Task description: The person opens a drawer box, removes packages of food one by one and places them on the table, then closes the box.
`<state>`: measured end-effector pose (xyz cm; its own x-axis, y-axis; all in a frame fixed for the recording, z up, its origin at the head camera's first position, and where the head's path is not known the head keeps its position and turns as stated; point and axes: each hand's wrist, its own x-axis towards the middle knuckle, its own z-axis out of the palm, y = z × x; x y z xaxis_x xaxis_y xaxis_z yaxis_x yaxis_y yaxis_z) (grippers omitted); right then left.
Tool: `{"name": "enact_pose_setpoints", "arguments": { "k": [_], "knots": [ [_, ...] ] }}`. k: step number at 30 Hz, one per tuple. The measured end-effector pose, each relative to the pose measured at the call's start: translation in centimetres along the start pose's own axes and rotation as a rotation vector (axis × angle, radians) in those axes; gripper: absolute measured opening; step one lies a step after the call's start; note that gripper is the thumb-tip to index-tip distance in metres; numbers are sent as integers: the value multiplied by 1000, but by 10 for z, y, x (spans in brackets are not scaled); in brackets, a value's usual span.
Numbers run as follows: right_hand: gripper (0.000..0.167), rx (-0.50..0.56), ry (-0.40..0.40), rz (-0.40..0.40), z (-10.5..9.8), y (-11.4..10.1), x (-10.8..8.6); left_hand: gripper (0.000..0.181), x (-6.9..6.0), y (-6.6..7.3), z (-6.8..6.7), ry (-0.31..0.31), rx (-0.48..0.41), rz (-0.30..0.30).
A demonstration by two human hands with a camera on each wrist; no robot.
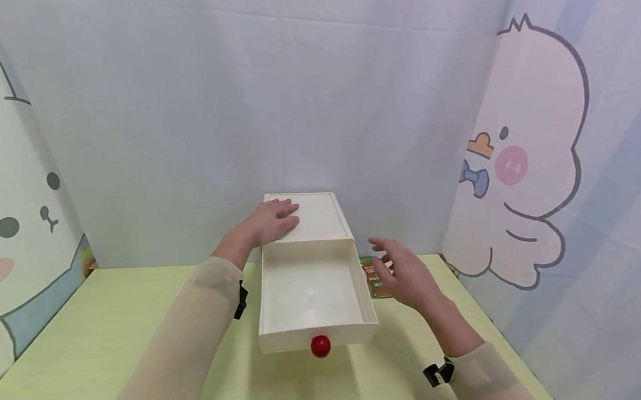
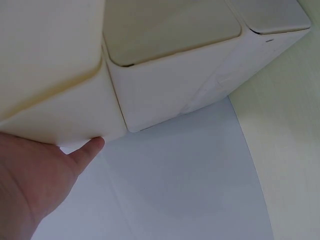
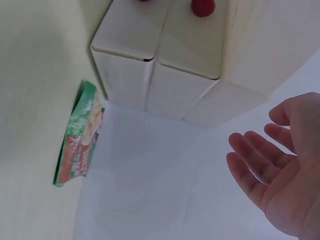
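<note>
A white drawer cabinet (image 1: 313, 217) stands at the back of the table, its top drawer (image 1: 310, 291) pulled out, with nothing seen inside and a red knob (image 1: 320, 346) on its front. My left hand (image 1: 270, 222) rests on the left part of the cabinet top, fingers extended; the left wrist view shows that hand (image 2: 40, 175) against the cabinet. To the right of the drawer, my right hand (image 1: 406, 275) hangs in the air, touching nothing, and its fingers are loosely bent in the right wrist view, where the hand (image 3: 280, 165) is beside the cabinet (image 3: 185, 90).
A green and brown packet (image 1: 376, 278) lies on the table right of the cabinet, partly behind my right hand; the right wrist view shows the packet (image 3: 80, 137) near the lower drawers. Cloth with cartoon animals hangs behind and at both sides of the pale green table (image 1: 134, 308).
</note>
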<state>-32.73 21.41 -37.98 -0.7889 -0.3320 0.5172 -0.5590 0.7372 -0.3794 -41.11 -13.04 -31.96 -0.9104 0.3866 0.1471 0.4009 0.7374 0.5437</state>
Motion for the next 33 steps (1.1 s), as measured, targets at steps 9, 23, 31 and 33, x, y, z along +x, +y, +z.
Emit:
{"name": "enact_pose_setpoints", "arguments": {
  "k": [9, 23, 31, 33],
  "knots": [
    [43, 17, 56, -102, -22, -39, -10, 62, -1, 1, -1, 2, -13, 2],
    [42, 47, 111, -370, -36, -93, -31, 62, 0, -1, 0, 3, -7, 4],
    [44, 22, 63, -470, -39, -112, -45, 63, -2, 2, -1, 2, 3, -5],
    [43, 21, 38, -486, -38, -115, -49, 63, -2, 2, -1, 0, 6, -6]
  ]
}}
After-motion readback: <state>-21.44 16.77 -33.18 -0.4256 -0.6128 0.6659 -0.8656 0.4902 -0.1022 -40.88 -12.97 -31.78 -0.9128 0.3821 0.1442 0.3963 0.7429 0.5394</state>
